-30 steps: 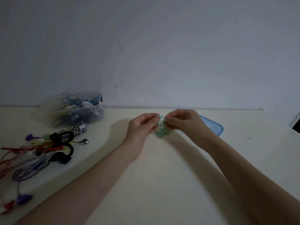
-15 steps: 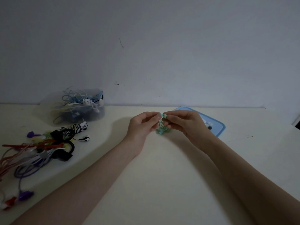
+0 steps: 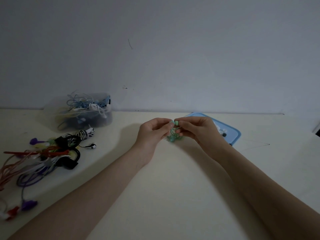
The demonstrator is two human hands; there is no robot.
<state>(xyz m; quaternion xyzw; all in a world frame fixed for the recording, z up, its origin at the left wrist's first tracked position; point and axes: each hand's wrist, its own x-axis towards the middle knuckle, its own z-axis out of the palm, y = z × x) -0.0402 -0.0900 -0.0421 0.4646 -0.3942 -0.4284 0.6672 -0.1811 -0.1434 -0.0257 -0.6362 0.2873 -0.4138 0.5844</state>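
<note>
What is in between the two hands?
In the head view, green earphones: the left hand and right hand pinch the buds, with the cord bunched underneath.

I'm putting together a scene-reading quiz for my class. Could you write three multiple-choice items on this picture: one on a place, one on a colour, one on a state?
1. Where does the clear container of cables stand?
A. against the wall, left of the hands
B. on the floor
C. at the near edge of the table

2. What colour are the earphones between the hands?
A. red
B. green
C. black

3. What are the left hand and right hand doing?
A. both lie flat
B. only the left holds something
C. both pinch the earphones

Answers:
1 A: the container sits at the back of the table, up against the wall and to the left.
2 B: the buds and the bundled cable are green.
3 C: the fingertips of both hands close on the earphones.
</note>
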